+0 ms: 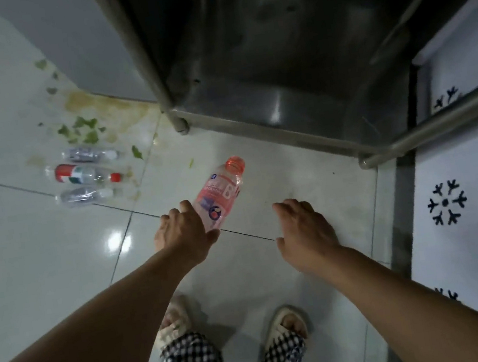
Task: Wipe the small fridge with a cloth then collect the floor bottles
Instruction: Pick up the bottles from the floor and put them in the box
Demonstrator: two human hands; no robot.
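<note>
Head view looks down on a glossy pale tile floor (42, 254), dim room, ceiling light glare on one tile. Far left: brownish stain (98, 104) and green leaf scraps (81, 129) on the tiles beside a grey fridge body (73, 41). Just below the scraps, three clear bottles lie side by side: top one (89, 153), middle one with red-green label and red cap (86, 175), bottom one (86, 194). Centre: one pink bottle (221, 195), cap off, lying on the floor with its mouth pointing away. Left hand (182, 234) touches its base end, fingers (186, 208) curled partway round it, not clearly gripping, bottle not lifted. Right hand (302, 227) hovers apart from the bottle, fingers loosely spread, holding nothing. Above centre: metal frame with round legs (178, 121) and a dark steel shelf. Right edge: white mat with black snowflake marks (446, 202). Bottom: two slippered feet (285, 324), checked trousers
</note>
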